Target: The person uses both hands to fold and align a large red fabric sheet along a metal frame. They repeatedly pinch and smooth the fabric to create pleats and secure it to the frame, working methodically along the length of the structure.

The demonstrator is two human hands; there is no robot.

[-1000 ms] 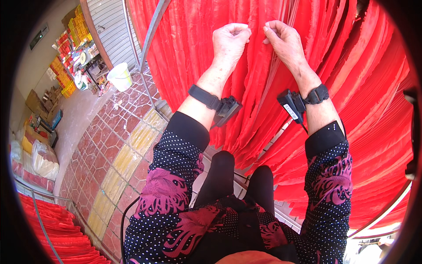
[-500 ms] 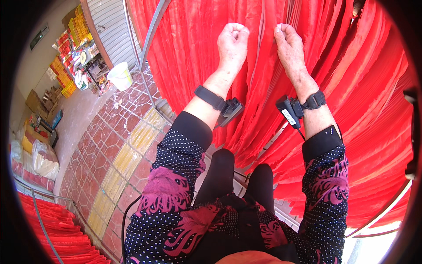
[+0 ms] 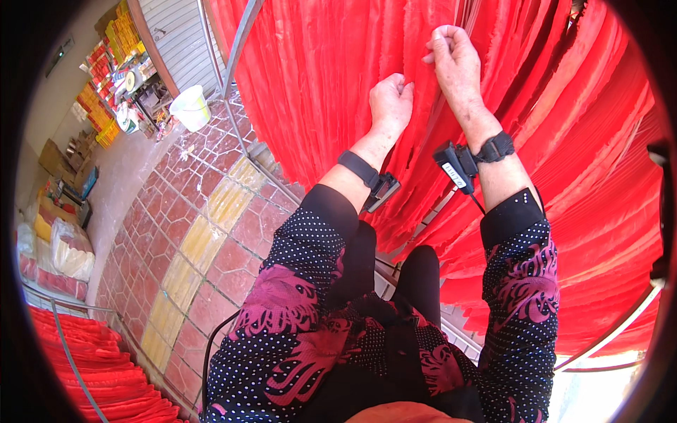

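Long pleated red cloth (image 3: 331,77) hangs in close folds in front of me. My left hand (image 3: 391,104) is closed, thumb against curled fingers, pinching at an edge of a fold. Higher up and a little to the right, my right hand (image 3: 457,62) has its fingers bent inward on the same stretch of fabric. Its fingertips appear pinched on the cloth, though the grip is partly hidden. A narrow part of the fold lies between the two hands. Each wrist carries a black strap with a small box.
A grey metal frame (image 3: 238,53) bounds the cloth on the left. Beyond it, a white bucket (image 3: 190,109) stands on red paving near a shutter. Yellow crates (image 3: 90,106) and bags are stacked far left. More red cloth (image 3: 95,366) hangs at lower left.
My left hand has moved down and to the right, closer to the right hand's side. My right hand has risen slightly, its fingers curling further left.
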